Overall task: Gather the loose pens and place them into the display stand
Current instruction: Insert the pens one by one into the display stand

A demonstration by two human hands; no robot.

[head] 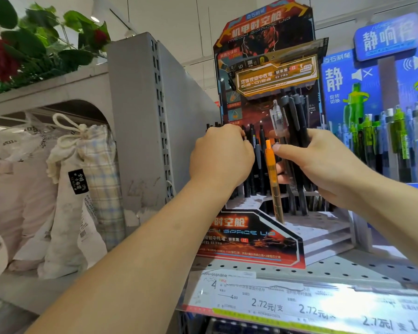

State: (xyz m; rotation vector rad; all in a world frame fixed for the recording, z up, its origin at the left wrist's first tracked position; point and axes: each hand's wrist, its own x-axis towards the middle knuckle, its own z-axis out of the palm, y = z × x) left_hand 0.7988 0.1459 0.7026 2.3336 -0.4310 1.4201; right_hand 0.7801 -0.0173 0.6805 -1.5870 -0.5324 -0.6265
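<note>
Both hands work at the display stand point(249, 239): left hand point(221, 156) clenched among black pens point(252, 165), right hand point(321, 162) grasping a bundle point(297, 131); orange pen point(273, 179) seated, bundle left.

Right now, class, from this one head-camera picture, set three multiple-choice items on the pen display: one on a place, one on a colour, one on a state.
1. Where does the tip of the translucent orange pen sit?
A. In the black and orange cardboard display stand
B. On the perforated grey metal shelf
C. Among the cream cloth drawstring bags

2. What colour are most pens in the right hand?
A. Green
B. Black
C. Red

3. What is the left hand doing?
A. Lying flat and open on the shelf
B. Closed at the black pens standing in the stand
C. Hanging away from the stand

Answers: 1 A, its lower end reaches the stand's stepped white tray; 2 B, the bundle is dark, with one clear pen; 3 B, its fingers curl against those pens.
</note>
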